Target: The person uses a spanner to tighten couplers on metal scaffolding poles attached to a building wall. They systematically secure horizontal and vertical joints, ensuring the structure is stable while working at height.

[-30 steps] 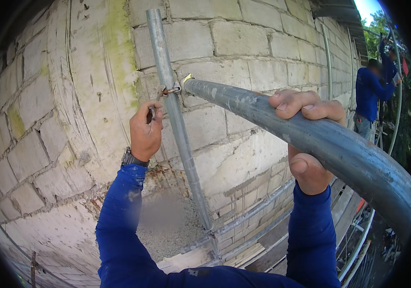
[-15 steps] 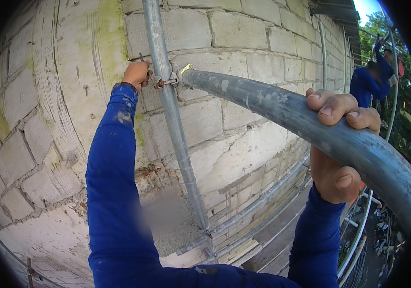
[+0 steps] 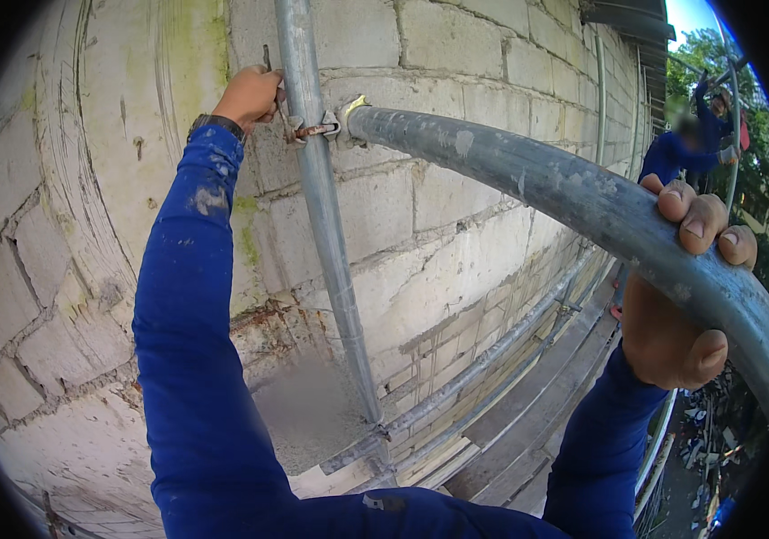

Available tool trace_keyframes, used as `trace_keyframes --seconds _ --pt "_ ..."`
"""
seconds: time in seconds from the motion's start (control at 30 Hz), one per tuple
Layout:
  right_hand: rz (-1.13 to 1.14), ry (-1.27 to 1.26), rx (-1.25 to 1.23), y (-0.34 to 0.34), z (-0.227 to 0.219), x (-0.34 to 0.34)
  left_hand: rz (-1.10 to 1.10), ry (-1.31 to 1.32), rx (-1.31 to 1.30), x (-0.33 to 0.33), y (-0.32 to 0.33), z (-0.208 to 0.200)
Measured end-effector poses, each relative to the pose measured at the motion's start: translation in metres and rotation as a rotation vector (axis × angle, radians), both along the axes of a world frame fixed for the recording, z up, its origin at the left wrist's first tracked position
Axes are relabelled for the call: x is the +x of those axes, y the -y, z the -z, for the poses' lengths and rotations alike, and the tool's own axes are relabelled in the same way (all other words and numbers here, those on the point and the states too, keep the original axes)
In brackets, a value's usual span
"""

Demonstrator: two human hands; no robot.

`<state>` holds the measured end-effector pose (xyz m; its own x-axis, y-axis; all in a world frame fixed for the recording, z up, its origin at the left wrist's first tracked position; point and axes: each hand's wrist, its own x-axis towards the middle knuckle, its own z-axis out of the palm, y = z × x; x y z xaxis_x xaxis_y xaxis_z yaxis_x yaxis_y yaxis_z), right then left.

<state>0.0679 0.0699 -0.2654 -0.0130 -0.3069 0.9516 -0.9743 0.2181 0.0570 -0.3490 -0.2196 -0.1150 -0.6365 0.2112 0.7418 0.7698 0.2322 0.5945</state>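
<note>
Well, hold the long pipe (image 3: 573,193) steady: the right hand (image 3: 666,331) wraps it. The left hand (image 3: 253,93) pinches a thin bar (image 3: 267,57) near the clamp (image 3: 314,132).

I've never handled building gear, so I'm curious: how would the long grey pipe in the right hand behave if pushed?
The grey pipe looks like metal, so it is probably stiff; its curve is likely lens distortion. Thick in the right hand, it may be heavy. Its round sides suggest it could roll if laid down loose.
</note>
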Motion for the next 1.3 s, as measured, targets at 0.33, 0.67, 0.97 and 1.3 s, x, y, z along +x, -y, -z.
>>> trace_keyframes --seconds 0.33,0.67,0.97,1.3 --pt "0.030 0.041 0.004 -0.003 0.000 0.007 -0.021 -0.393 0.186 0.055 0.046 0.068" --pt "-0.002 0.034 -0.018 0.003 -0.001 0.003 0.081 -1.207 0.010 0.070 0.049 0.144" --pt "0.013 0.019 0.015 -0.001 -0.001 0.004 -0.089 -1.199 0.017 0.077 0.044 0.161" --pt "-0.006 -0.005 0.021 0.005 -0.004 0.002 -0.071 -1.280 -0.228 0.102 0.042 0.143"
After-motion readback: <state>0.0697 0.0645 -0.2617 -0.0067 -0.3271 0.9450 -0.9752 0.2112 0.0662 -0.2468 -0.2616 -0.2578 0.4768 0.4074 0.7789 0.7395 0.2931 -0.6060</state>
